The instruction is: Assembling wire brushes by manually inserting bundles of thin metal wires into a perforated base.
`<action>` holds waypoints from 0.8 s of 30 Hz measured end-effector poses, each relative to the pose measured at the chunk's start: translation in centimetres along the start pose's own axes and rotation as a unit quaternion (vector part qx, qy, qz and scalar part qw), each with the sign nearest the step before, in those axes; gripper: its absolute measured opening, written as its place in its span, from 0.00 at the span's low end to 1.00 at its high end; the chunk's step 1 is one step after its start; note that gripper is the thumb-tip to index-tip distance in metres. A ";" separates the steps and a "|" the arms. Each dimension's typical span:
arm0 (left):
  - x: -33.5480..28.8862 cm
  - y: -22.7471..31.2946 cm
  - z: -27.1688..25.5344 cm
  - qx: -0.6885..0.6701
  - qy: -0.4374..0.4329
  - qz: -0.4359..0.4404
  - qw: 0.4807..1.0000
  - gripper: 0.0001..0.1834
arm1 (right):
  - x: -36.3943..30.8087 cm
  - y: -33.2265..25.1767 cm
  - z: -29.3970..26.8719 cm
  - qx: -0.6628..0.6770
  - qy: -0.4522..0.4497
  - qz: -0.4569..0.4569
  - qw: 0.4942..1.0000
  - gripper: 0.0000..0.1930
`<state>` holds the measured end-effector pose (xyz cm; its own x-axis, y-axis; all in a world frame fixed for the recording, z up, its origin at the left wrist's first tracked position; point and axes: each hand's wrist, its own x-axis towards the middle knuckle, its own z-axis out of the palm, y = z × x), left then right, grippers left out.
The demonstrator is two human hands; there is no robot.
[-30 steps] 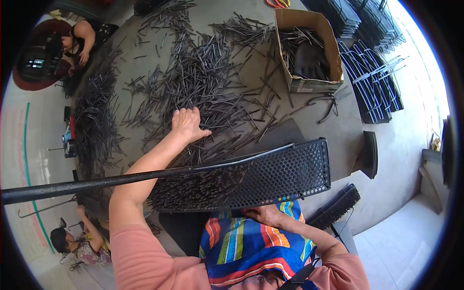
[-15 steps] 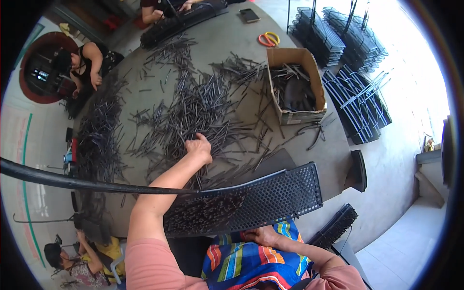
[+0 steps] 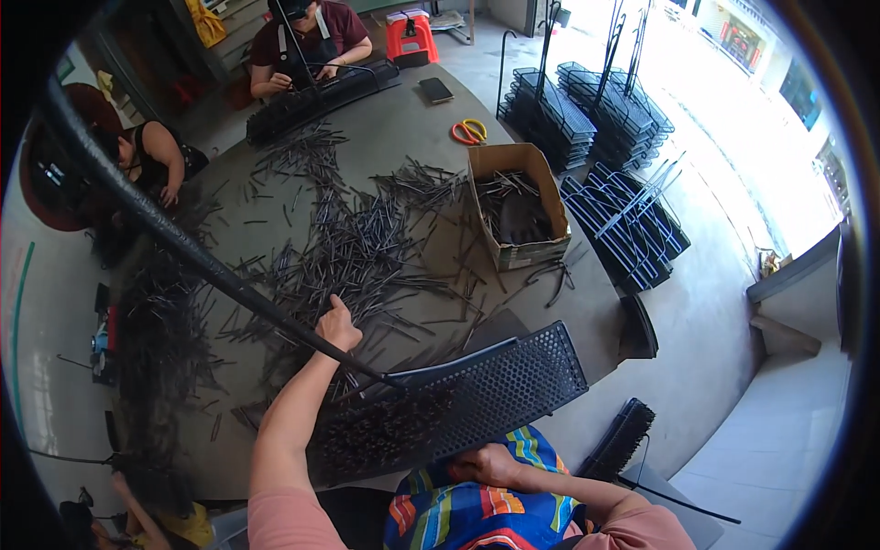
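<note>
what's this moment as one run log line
left hand: at dark strips | right hand: near perforated panel, grip unclear | panel: left part filled, right part open

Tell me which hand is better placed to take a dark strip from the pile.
Probably the left hand: it is at the pile of dark strips, while the right hand is by the striped apron, on the near side of the perforated panel.

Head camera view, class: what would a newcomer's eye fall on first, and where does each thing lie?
First, probably, the heap of dark sticks sprawling over the middle of the table, with the left hand at its near edge. Next, the black panel full of holes slanting across the lower middle, above a bright striped apron. Right of the heap, a cardboard box stands open.
</note>
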<state>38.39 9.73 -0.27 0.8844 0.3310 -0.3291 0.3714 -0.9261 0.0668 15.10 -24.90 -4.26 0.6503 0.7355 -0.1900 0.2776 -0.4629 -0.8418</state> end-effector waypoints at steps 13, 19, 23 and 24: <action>-1.4 -5.5 -1.1 -0.520 0.206 0.055 0.827 0.18 | 6.2 -9.4 -16.5 0.132 0.268 -0.039 0.954 0.04; -2.0 -1.3 -4.3 -0.766 0.129 0.042 0.629 0.09 | 20.3 -12.0 -19.4 -0.070 0.269 -0.130 0.952 0.20; -4.1 2.4 -7.8 -0.835 0.157 0.078 0.522 0.08 | 26.5 -12.1 -15.9 -0.190 0.311 -0.194 0.911 0.31; -4.0 2.7 -8.3 -0.843 0.159 0.093 0.505 0.09 | 27.3 -12.3 -15.5 -0.190 0.311 -0.195 0.911 0.31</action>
<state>38.16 7.44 9.08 0.8490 0.5280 -0.0194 -0.2515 0.4363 0.8639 40.41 -6.79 8.77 0.6917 0.5127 0.5087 0.7211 -0.4508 -0.5261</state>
